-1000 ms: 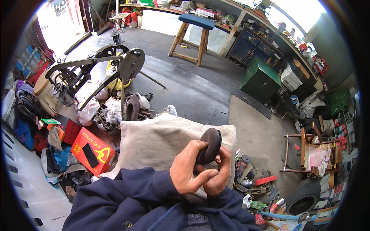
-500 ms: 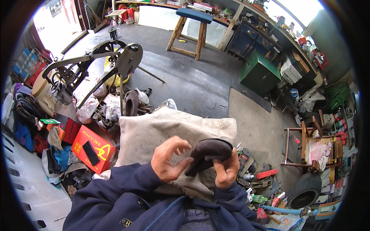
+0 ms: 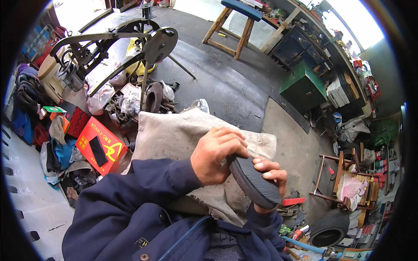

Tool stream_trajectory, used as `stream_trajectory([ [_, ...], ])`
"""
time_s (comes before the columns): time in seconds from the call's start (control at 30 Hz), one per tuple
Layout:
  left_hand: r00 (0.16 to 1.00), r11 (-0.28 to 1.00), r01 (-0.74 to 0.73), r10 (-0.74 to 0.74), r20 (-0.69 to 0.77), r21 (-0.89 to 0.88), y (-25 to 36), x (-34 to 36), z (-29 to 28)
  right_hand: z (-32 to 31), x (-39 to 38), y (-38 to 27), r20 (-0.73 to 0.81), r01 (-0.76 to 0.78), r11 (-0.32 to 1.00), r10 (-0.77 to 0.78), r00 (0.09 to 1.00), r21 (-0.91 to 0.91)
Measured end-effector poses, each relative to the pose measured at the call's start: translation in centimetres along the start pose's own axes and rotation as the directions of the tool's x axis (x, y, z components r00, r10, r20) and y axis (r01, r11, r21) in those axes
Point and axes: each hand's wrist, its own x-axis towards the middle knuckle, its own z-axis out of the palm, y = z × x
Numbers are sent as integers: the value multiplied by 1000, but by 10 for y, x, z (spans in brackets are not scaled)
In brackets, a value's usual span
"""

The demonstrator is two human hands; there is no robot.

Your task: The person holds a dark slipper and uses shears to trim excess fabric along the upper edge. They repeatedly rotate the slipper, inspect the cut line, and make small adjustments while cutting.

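Note:
Between my two hands is a dark shoe point(image 3: 251, 177), tilted so that its black ribbed sole faces up. My left hand point(image 3: 217, 153) is closed around its far end, fingers bent over the edge. My right hand point(image 3: 273, 173) grips it from the right side, with fingertips resting on the sole; its thumb is hidden behind the shoe. The shoe's upper is turned away and mostly out of sight. Under it, a beige cloth point(image 3: 174, 135) with a frayed edge covers my lap.
A hand-cranked sewing machine point(image 3: 126, 48) stands at the far left. Nearer, a black phone point(image 3: 98, 151) lies on a red box point(image 3: 114, 150) beside heaped cloth and bags. Ahead are a blue-topped stool point(image 3: 242, 9) and a green box point(image 3: 303, 87). A tire point(image 3: 329, 227) lies at the lower right.
The shoe has been turned over, from its dark upper showing to its ribbed sole showing. My left hand, open beside it before, has moved right and closed on its end.

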Motion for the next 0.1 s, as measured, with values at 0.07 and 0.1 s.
stream_trajectory([
  [0.07, 999, 997, -39, 40, -21, 70, -8, 7, -2, 0, 8, 5, 35, 34, 997, -32, 999, -71],
  [0.1, 999, 993, -37, 39, -18, 109, -12, 7, -4, 1, 9, 6, 46, 31, 997, -28, 999, -74],
])
